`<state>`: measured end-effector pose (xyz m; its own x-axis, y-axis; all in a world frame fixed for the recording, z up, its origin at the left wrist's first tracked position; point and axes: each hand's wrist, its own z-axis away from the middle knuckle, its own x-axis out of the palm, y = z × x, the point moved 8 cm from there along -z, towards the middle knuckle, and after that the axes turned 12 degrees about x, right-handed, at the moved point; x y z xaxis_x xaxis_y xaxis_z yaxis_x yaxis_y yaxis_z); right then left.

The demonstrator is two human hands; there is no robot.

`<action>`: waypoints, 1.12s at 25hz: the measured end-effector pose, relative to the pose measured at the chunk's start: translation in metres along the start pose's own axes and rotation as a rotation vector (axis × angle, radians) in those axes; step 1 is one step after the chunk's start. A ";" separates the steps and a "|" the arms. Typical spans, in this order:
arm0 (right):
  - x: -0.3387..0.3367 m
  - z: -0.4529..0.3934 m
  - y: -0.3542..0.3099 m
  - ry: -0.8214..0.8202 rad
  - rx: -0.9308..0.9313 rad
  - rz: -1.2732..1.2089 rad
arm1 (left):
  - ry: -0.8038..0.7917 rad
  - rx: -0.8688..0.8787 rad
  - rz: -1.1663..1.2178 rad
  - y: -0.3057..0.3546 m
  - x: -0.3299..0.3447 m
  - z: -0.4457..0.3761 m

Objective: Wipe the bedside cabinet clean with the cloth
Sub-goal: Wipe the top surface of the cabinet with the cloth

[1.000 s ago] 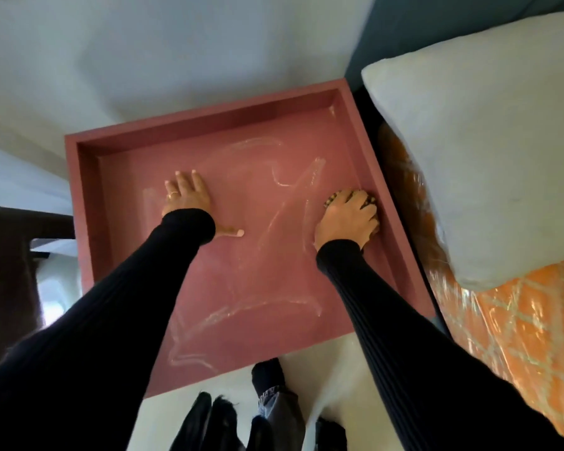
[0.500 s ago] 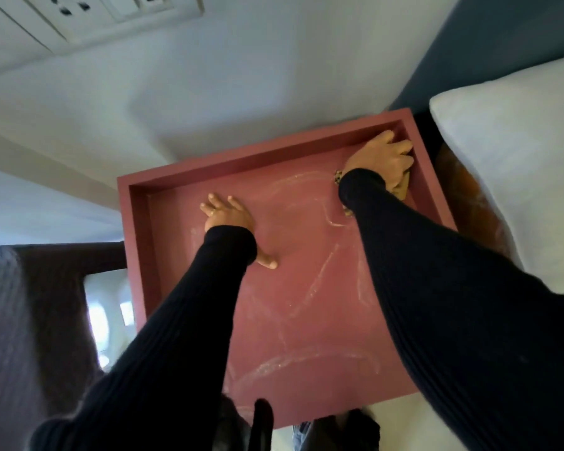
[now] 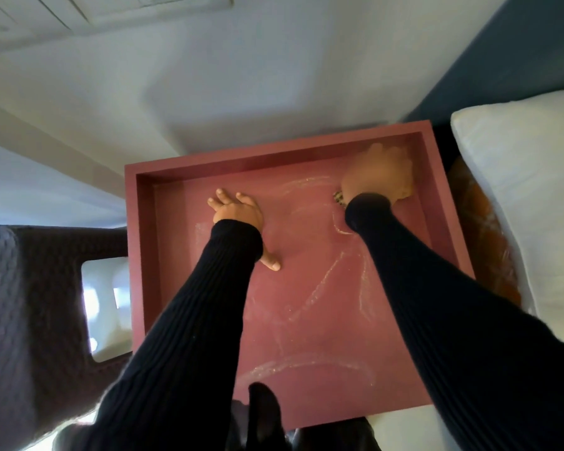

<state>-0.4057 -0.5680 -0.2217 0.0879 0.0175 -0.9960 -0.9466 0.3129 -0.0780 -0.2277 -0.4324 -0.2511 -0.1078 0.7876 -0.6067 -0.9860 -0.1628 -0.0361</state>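
Note:
The bedside cabinet (image 3: 306, 320) has a reddish-brown top with a raised rim on three sides and pale wipe streaks across it. My left hand (image 3: 238, 211) lies flat on the top left of centre, fingers spread, thumb pointing right. My right hand (image 3: 378, 175), blurred by motion, presses down in the far right corner. Under it is the cloth (image 3: 339, 198), of which only a small patterned edge shows by the wrist. Both arms wear black ribbed sleeves.
A white pillow (image 3: 528, 196) and an orange patterned bed cover (image 3: 482, 242) lie close along the cabinet's right side. A dark padded chair (image 3: 30, 320) stands at the left. A white wall with a switch panel (image 3: 111, 11) is behind. Dark shoes show at the bottom.
My right hand with the cloth has slid from the middle right of the top up into the far right corner. My left hand has stayed flat in place. The view has tilted upward.

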 end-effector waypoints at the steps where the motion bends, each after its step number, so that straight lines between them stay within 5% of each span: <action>1: 0.003 0.011 -0.010 -0.006 -0.057 0.025 | -0.002 -0.001 0.001 0.001 0.000 -0.001; 5: 0.010 0.058 -0.048 -0.122 -0.300 0.122 | 0.001 -0.014 -0.001 0.000 -0.002 0.003; 9: -0.001 0.061 -0.043 -0.070 -0.724 0.118 | 0.039 -0.008 -0.008 0.001 -0.001 0.012; 14: -0.005 0.004 0.029 -0.135 -0.132 0.039 | 0.072 -0.007 0.031 -0.001 0.001 0.014; 18: 0.005 0.031 -0.006 -0.188 -0.032 -0.003 | 0.078 -0.001 0.039 -0.002 0.001 0.011; 24: 0.018 0.119 -0.087 -0.183 -0.553 -0.055 | 0.095 0.004 0.029 -0.002 0.000 0.012; 28: 0.008 0.122 -0.078 -0.266 -0.967 -0.100 | 0.085 0.011 -0.028 0.003 -0.002 0.016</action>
<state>-0.2936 -0.4759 -0.2182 0.1357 0.2817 -0.9499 -0.7663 -0.5778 -0.2808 -0.2325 -0.4247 -0.2376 -0.0698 0.7384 -0.6707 -0.9898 -0.1351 -0.0458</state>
